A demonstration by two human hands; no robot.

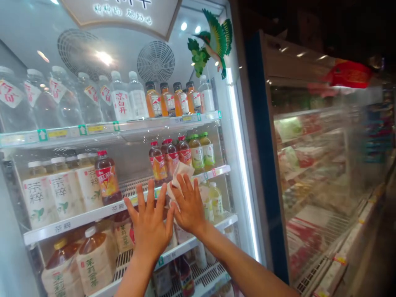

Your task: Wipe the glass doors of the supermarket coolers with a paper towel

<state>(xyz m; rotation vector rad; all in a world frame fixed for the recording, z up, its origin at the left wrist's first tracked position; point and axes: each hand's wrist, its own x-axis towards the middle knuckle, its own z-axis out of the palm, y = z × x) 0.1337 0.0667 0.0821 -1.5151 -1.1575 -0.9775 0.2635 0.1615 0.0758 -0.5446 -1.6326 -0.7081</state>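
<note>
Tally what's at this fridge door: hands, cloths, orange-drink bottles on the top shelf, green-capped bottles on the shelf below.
Hands: 2, left hand and right hand
White cloth: 1
Orange-drink bottles: 4
Green-capped bottles: 2
Total: 9

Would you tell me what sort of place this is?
Probably a convenience shop or supermarket: a glass-door cooler stocked with bottled drinks, price labels along its shelves, and a chilled display case.

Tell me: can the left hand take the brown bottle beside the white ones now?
Probably not: the left hand lies flat on the glass door, seemingly shut before the bottle.
</note>
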